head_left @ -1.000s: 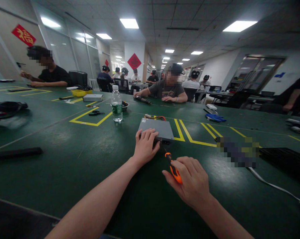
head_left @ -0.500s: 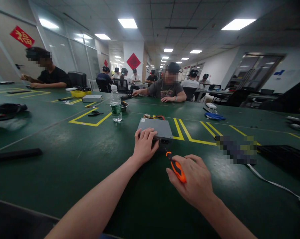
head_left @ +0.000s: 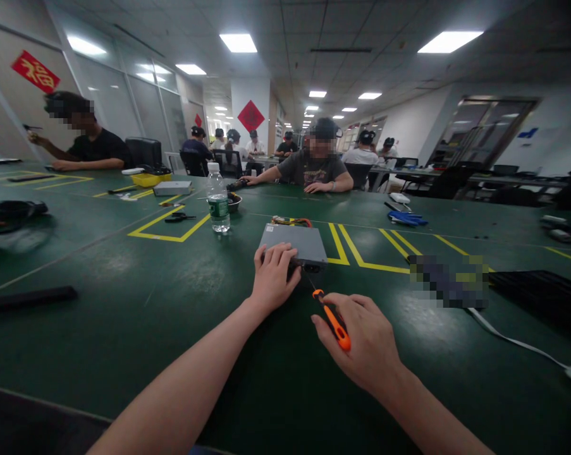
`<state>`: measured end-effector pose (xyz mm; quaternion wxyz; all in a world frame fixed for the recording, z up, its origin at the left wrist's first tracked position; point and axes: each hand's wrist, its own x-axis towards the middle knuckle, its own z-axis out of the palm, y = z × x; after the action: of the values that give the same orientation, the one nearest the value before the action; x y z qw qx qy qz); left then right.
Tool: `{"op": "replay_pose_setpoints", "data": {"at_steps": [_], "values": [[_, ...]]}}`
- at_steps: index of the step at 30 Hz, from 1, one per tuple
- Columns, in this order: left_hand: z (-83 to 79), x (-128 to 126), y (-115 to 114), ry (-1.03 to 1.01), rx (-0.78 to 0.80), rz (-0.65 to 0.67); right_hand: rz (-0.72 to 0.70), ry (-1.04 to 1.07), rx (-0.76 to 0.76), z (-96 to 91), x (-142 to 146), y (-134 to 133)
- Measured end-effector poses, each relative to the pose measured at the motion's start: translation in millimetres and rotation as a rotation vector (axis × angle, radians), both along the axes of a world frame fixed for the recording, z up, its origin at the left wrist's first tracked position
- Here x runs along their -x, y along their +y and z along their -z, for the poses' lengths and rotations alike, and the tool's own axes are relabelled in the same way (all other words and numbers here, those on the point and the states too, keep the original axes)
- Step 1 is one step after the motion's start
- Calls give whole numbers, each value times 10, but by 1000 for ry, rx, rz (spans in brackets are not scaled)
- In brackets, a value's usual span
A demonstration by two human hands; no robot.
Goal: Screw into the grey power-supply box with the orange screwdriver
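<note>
Dark green table top (head_left: 124, 303). Clear plastic water bottle with green label (head_left: 217, 205) upright, far left of centre; small dark bowl (head_left: 235, 201) just behind it. Black-handled scissors (head_left: 178, 217) inside yellow tape rectangle (head_left: 164, 238), left of the bottle. Blue gloves (head_left: 407, 218) far right. Long flat black bar (head_left: 29, 298) near left. Thin white cable (head_left: 513, 340) near right. Person in grey shirt (head_left: 313, 169) seated at far side.

Orange screwdriver (head_left: 331, 320) (black inlay); grey box (head_left: 298, 243); green table (head_left: 124, 303).

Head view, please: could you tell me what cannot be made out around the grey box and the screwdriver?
Tip of the screwdriver: too thin and dark to see whether it touches the grey box.
Box's near face: partly covered by the left hand.
The item to its right: pixelated.
</note>
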<state>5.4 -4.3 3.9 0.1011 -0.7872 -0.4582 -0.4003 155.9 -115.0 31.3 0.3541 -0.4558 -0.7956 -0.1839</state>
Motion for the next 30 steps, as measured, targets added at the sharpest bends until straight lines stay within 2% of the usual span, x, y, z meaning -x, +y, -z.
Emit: {"op": "replay_pose_setpoints", "data": {"at_steps": [8,16,22,30], "values": [[-2,-8,-5,-2,-11,-8,-64,-121,124,-31,8,-38],[9,-10,6,-11,-12,-7,-71,12,116,-8,-33,-6],[8,-12,1,-19,-16,-1,-75,-126,212,-67,-62,-49],[14,-13,10,-13,-24,0,-64,13,184,-30,-50,-19]]}}
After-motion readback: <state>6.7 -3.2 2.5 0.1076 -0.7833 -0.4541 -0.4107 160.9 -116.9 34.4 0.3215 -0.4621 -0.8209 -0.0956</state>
